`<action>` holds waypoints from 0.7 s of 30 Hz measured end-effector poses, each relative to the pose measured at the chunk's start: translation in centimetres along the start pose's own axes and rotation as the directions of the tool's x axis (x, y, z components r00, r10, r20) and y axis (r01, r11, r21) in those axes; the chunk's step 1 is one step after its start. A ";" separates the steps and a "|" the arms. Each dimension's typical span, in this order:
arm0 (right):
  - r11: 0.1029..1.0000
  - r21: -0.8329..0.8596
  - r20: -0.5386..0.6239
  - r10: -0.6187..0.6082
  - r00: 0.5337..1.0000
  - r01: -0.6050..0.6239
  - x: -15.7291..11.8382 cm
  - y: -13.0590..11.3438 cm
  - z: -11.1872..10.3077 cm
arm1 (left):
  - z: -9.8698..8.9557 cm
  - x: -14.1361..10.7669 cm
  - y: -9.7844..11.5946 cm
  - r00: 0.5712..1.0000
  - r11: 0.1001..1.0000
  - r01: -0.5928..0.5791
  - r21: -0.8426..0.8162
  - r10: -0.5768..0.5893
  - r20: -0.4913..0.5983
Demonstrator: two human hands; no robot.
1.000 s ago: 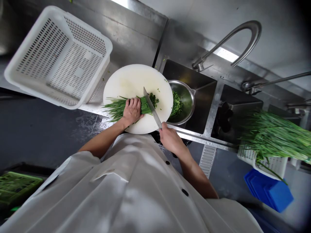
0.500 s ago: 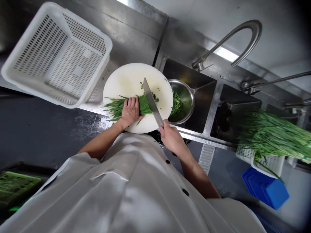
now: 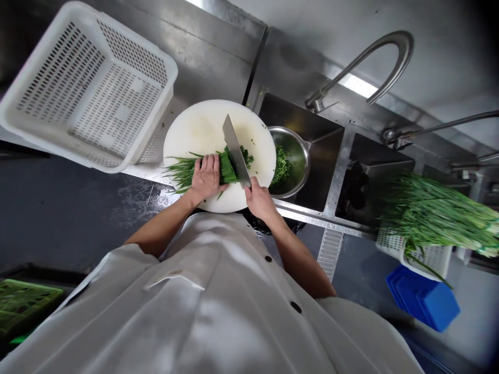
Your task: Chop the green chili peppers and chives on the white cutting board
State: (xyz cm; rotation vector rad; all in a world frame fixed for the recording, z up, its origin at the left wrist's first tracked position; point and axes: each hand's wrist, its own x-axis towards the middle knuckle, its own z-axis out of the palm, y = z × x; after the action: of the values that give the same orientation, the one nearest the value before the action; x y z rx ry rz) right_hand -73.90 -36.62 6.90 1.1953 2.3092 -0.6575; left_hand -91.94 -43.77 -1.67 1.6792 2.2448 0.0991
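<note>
A bunch of long green stalks (image 3: pixel 181 172) lies across a round white cutting board (image 3: pixel 195 124). My left hand (image 3: pixel 206 179) presses down on the bunch, fingers together on top and thumb at the near side. Wrapped round a knife handle is my right hand (image 3: pixel 260 200). The broad knife blade (image 3: pixel 235 148) slants over the cut end of the stalks, its tip pointing to the far side of the board. Chopped green bits lie just right of the blade. More chopped greens (image 3: pixel 281 166) fill part of a metal bowl (image 3: pixel 306 166) beside the board.
A white perforated basket (image 3: pixel 117 111) stands on the counter at the left. Sinks with curved faucets (image 3: pixel 405 47) are at the right. Beyond them, long greens (image 3: pixel 440 213) lie over a white basket (image 3: pixel 432 259), with blue containers (image 3: pixel 436 306) below.
The knife and my right hand have moved left, closer to my left hand, and the blade now covers the cut end of the stalks. The whole view has shifted slightly.
</note>
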 end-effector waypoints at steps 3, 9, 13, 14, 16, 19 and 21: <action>0.999 -0.034 0.030 -0.005 1.000 0.006 -4.0 0.4 -1.9 | 0.1 -0.3 -0.2 1.000 1.000 0.003 0.010 -0.003 -0.006; 0.999 -0.047 0.194 0.011 0.981 -0.002 -6.0 -0.3 -2.3 | 1.1 -0.5 0.1 1.000 1.000 -0.011 0.027 0.011 -0.015; 1.000 0.010 0.122 0.009 0.992 -0.011 -0.9 -1.3 0.3 | 1.3 -0.4 0.3 1.000 0.999 -0.012 0.042 0.013 -0.013; 1.000 0.013 0.090 0.007 0.996 -0.009 0.5 -1.5 0.9 | 1.3 -0.4 0.3 1.000 0.999 -0.010 0.045 0.010 -0.013; 1.000 0.016 0.034 -0.012 0.999 0.011 2.3 -1.5 1.6 | 1.1 -0.4 0.1 1.000 0.999 -0.009 0.046 0.010 -0.011; 1.000 0.011 -0.009 -0.020 1.000 0.020 1.9 -0.9 0.8 | 0.7 -0.6 -0.6 1.000 0.999 -0.024 0.030 0.024 -0.006; 1.000 -0.007 -0.011 -0.020 1.000 0.020 -0.5 -0.5 -0.3 | 0.5 -0.8 -1.0 0.999 1.000 -0.026 0.015 0.027 -0.019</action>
State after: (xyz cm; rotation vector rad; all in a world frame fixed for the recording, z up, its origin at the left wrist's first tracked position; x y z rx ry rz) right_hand -74.15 -36.97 7.54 1.1767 2.3340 -0.6509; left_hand -92.52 -44.88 -2.26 1.7232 2.2426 0.1050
